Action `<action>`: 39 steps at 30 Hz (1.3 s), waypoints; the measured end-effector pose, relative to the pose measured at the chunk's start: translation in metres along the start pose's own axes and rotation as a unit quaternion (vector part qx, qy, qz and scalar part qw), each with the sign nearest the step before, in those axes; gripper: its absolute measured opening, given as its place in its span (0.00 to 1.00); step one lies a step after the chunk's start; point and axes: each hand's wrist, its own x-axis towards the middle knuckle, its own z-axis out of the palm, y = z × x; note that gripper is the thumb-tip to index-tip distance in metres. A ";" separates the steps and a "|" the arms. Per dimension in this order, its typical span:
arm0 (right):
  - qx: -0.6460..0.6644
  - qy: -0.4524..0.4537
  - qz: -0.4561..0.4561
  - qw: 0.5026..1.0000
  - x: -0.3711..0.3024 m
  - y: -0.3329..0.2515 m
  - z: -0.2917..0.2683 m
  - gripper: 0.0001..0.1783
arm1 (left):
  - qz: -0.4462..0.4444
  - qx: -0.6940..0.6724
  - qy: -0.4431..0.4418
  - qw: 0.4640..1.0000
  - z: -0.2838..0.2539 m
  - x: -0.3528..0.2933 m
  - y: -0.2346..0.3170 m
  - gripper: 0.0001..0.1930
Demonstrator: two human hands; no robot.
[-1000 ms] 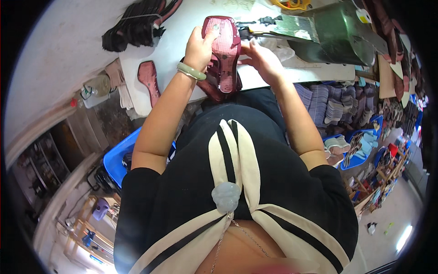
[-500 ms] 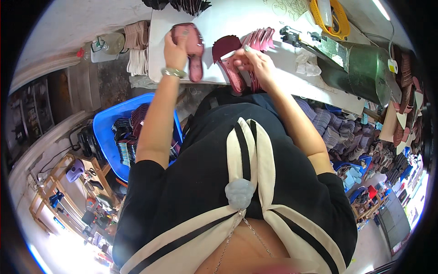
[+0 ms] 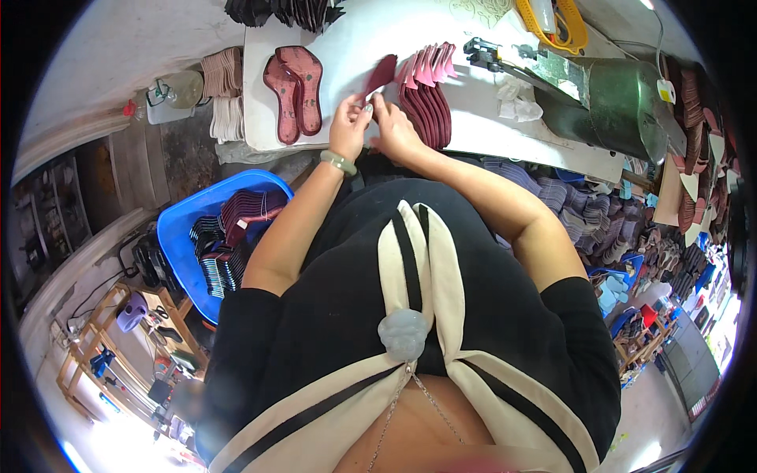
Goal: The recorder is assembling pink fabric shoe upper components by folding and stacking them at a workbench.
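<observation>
Both my hands meet over the near edge of the white table, fingers closed around a dark red insole (image 3: 382, 73) that stands tilted, seen nearly edge-on. My left hand (image 3: 349, 126) has a bracelet at its wrist and pinches the piece from the left. From the right, my right hand (image 3: 394, 128) grips its lower part, which the fingers mostly hide. Left of my hands, two pink insoles with dark red edges (image 3: 308, 87) lie overlapping on the table. Just right of them is a fanned row of dark red insoles (image 3: 428, 110) with pink flaps standing up at the far end.
The white table (image 3: 355, 39) carries dark stacked pieces (image 3: 296, 11) at the back, a yellow basket (image 3: 569, 35), crumpled white material (image 3: 517, 102) and a green cylinder (image 3: 631, 114). A blue bin (image 3: 175, 236) of stacked pieces stands at lower left. More stacks fill the right.
My left hand has let go of a pink insole at the left and moved right to join my right hand. The dark red insole has been lifted and turned between them.
</observation>
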 end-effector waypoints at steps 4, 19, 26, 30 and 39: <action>0.369 0.021 0.018 0.929 0.011 -0.014 -0.042 0.23 | 0.048 -0.042 0.042 0.997 -0.004 -0.027 0.062 0.14; 0.551 0.092 -0.042 0.828 -0.039 -0.024 -0.153 0.10 | 0.218 0.191 -0.063 0.955 0.085 -0.023 0.187 0.17; 0.680 -0.014 0.072 0.729 -0.064 0.036 -0.179 0.29 | 0.075 0.116 -0.375 0.917 0.094 0.033 0.181 0.15; 0.600 -0.004 0.133 0.789 -0.060 0.072 -0.190 0.19 | 0.632 0.332 -0.399 0.576 0.130 0.098 0.164 0.12; 0.592 0.215 0.243 0.737 -0.016 0.078 -0.161 0.17 | 0.226 0.422 -0.576 0.663 0.204 0.188 0.180 0.21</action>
